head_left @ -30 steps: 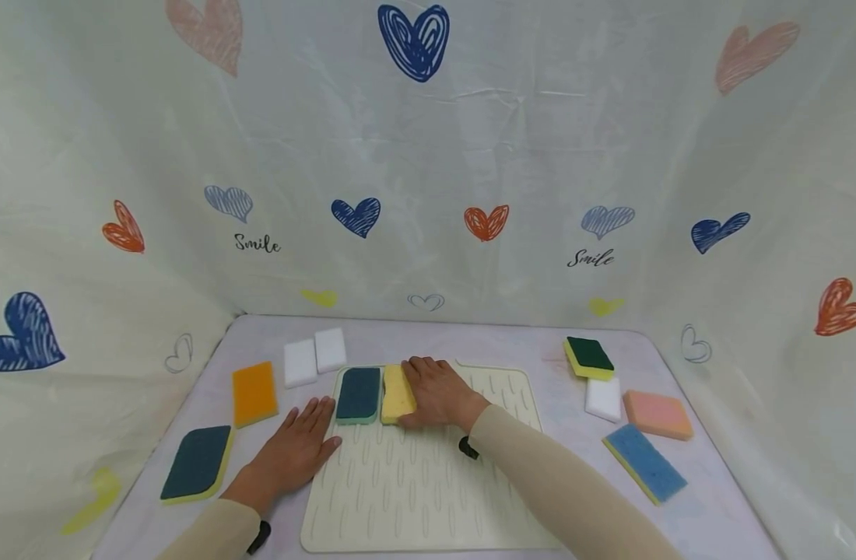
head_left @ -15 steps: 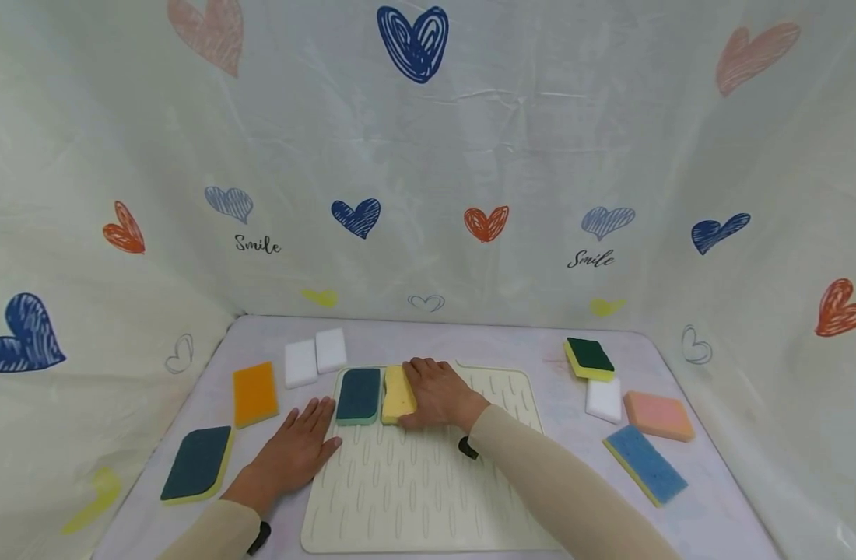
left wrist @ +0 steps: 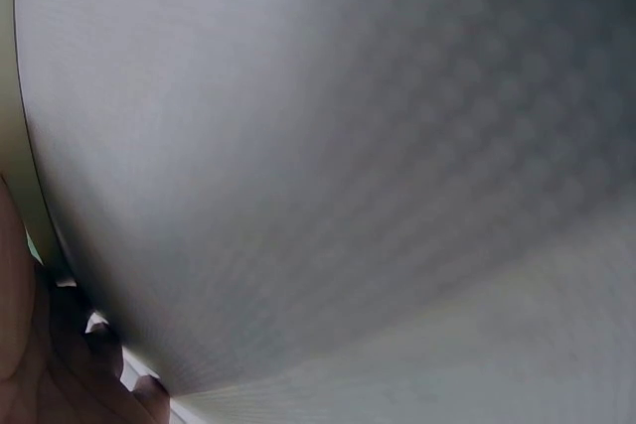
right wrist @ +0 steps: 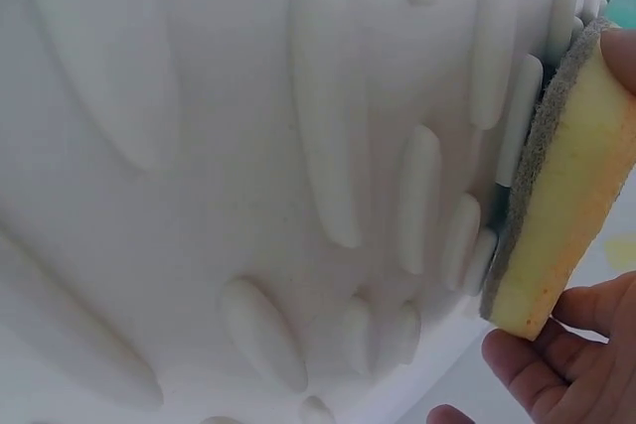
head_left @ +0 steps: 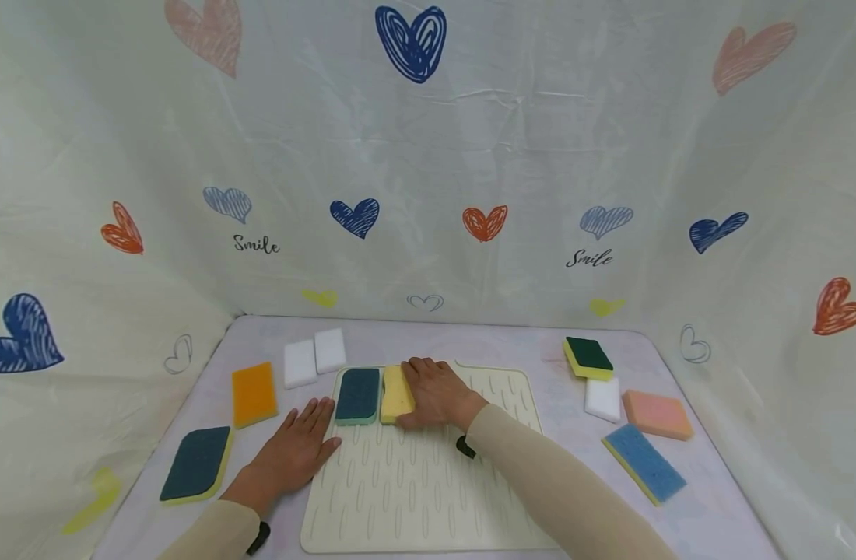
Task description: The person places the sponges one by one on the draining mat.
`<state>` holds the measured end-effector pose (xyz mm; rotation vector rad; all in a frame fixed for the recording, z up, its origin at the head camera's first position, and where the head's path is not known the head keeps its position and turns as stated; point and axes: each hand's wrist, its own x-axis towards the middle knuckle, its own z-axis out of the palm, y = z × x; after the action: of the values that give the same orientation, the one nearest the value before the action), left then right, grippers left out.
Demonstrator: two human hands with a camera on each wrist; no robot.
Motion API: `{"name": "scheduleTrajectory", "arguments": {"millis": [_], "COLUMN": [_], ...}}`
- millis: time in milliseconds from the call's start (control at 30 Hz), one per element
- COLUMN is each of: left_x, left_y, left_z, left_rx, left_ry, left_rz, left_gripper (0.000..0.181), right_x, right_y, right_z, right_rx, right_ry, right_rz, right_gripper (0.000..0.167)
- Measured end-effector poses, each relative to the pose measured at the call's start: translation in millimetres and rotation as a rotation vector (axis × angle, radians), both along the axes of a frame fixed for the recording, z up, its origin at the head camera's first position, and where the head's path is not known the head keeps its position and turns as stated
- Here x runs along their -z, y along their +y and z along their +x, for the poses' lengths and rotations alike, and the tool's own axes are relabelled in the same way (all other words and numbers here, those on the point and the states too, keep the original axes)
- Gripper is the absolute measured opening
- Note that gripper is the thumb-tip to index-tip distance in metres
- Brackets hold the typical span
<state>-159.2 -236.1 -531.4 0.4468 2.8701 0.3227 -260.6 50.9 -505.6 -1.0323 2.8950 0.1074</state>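
Observation:
My right hand (head_left: pixel 438 393) grips a yellow sponge (head_left: pixel 396 395) by its ends, thumb at the near end and fingers at the far end. In the right wrist view, this sponge (right wrist: pixel 566 181) shows a grey scouring layer facing the mat. It lies on a cream ribbed mat (head_left: pixel 428 498), close beside a dark teal-topped sponge (head_left: pixel 359 395) at the mat's far left corner. Flat at the mat's left edge rests my left hand (head_left: pixel 295 447), fingers straight and holding nothing. The left wrist view shows mostly a blurred grey surface, with part of that hand (left wrist: pixel 79 374) low at left.
Left of the mat lie an orange sponge (head_left: pixel 254 394), a dark green-topped sponge (head_left: pixel 197 463) and two white sponges (head_left: pixel 300 363). To the right are a green-and-yellow sponge (head_left: pixel 589 356) touching a white one (head_left: pixel 603 400), a pink-orange sponge (head_left: pixel 657 414) and a blue-topped sponge (head_left: pixel 645 463).

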Motion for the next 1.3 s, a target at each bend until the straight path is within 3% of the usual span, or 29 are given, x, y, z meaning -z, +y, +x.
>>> {"name": "scheduleTrajectory", "arguments": {"millis": [333,633,1000,1300], "left_x": [-2.3,0.6,-0.9,1.2], "left_y": [2.7,-0.4,1.5,1.8], "left_z": [1.1,1.0,-1.2,-4.2], "left_rx": [0.005,0.002,-0.008,-0.002], "left_ry": [-0.017,-0.01,-0.031,-0.037], "left_rz": [0.014,-0.007,-0.023,-0.047], "left_gripper": [0.076,0.077,0.078,0.079], "right_x": [-2.9,-17.8,-26.0,-43.5], "right_y": [4,22,112,202], "right_z": [4.0,16.8,40.7,54.8], "right_rx": [0.039,0.001,-0.046,-0.055], "right_ry": [-0.03,0.026,0.141,0.274], "right_rz": [0.003,0.01,0.022,0.162], "right_gripper": [0.105,0.1,0.088,0.087]}}
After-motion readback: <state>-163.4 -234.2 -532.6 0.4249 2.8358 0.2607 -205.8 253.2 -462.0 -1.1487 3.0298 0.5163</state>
